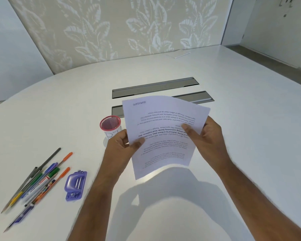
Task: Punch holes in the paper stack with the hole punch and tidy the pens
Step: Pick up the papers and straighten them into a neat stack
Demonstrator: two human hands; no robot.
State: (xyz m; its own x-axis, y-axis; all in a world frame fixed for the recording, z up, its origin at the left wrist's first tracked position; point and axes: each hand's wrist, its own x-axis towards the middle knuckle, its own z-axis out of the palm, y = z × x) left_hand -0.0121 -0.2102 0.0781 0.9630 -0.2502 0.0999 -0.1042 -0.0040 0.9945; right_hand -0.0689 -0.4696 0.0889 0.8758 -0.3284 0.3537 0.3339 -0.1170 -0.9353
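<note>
Thin stack of white printed sheets [163, 134] held above the white table [241, 119], left hand [122, 145] and right hand [203, 136] pinching opposite edges; looks like squaring-up; next: lay it down, fetch purple plastic hole punch [75, 185] beside loose coloured pens [36, 181]; red mesh cup [110, 125] empty.

Bright, even, cool light w/ soft glare across the white table [233, 119]; broad grey shadow on it below the paper stack [163, 133]. Wide-angle bend curves the table edge & walls toward the frame edges. Forearms and pens [36, 181] smeared by motion blur, print on the sheets mostly too soft to read.
</note>
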